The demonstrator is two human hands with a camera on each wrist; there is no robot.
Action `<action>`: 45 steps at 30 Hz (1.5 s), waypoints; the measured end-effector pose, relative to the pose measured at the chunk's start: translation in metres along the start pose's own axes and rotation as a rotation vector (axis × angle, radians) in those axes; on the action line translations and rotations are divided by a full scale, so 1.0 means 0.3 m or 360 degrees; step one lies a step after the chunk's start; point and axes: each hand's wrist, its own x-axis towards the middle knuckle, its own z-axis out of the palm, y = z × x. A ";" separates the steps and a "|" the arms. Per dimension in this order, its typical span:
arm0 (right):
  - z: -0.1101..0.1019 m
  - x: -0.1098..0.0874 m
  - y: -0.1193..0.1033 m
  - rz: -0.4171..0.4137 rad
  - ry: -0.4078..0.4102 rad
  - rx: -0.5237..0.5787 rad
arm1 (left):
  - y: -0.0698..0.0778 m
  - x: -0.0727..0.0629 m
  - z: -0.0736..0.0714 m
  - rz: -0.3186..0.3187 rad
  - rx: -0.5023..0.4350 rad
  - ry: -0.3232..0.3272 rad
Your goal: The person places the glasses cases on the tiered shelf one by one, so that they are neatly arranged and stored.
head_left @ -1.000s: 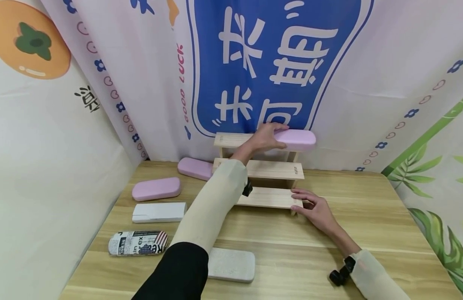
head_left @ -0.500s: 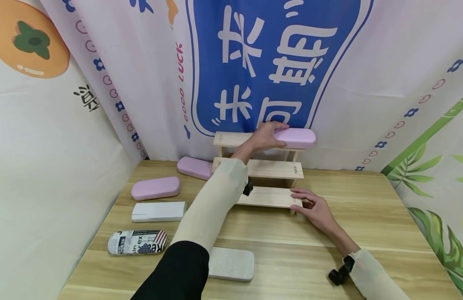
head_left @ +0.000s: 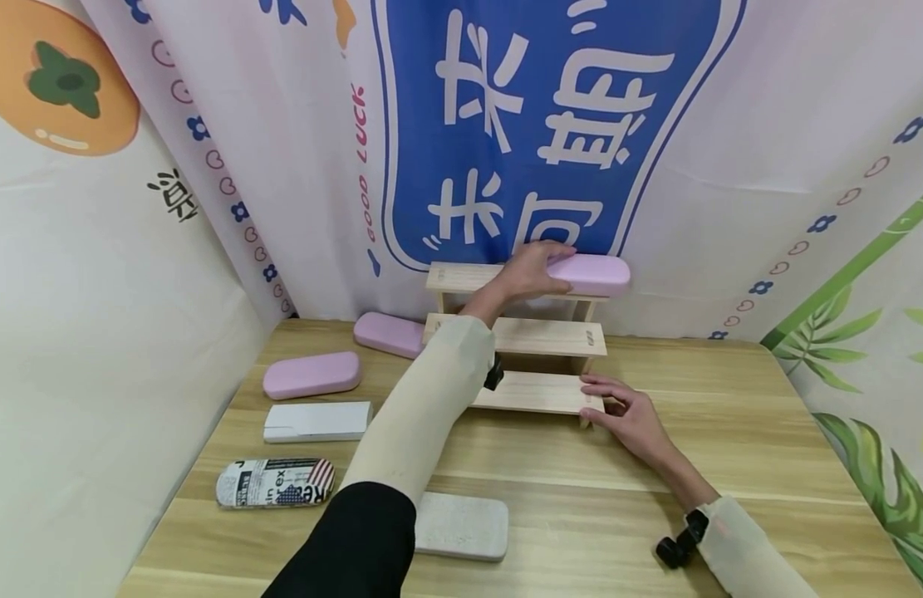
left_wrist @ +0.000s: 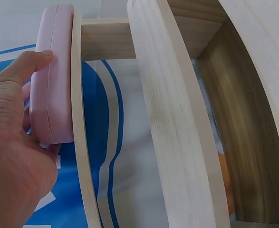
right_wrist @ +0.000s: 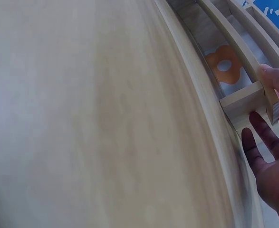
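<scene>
A three-tier wooden shelf [head_left: 548, 338] stands at the table's back edge, against the curtain. On the right half of its top tier sits a lilac glasses case [head_left: 597, 275]. My left hand [head_left: 527, 274] grips that case by its left end; in the left wrist view the thumb lies across one side of the pink-looking case [left_wrist: 57, 95], and the other fingers are mostly hidden behind it. Down at the lowest tier, my right hand [head_left: 631, 419] holds the right end of the board [right_wrist: 271, 97] between thumb and fingers.
Left of the shelf lie two more lilac glasses cases [head_left: 311, 375], a white case [head_left: 316, 422] and a newspaper-print case [head_left: 275, 483]. A light grey case [head_left: 463, 526] rests near the front, partly behind the left sleeve [head_left: 401, 432]. A printed curtain [head_left: 685, 191] closes off the back.
</scene>
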 end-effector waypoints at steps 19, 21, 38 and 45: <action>-0.015 0.006 -0.014 -0.0004 0.0004 -0.0012 | 0.065 -0.079 -0.102 0.0210 -0.0008 0.0060; -0.015 0.006 -0.014 -0.0004 0.0004 -0.0013 | 0.071 -0.095 -0.112 0.0209 -0.0026 0.0063; -0.015 0.002 -0.011 0.0006 -0.0002 -0.0050 | 0.112 -0.232 -0.157 0.0270 -0.0036 0.0047; -0.008 0.007 -0.011 0.0022 -0.0014 -0.0049 | 0.130 -0.309 -0.156 0.0327 0.0086 -0.0065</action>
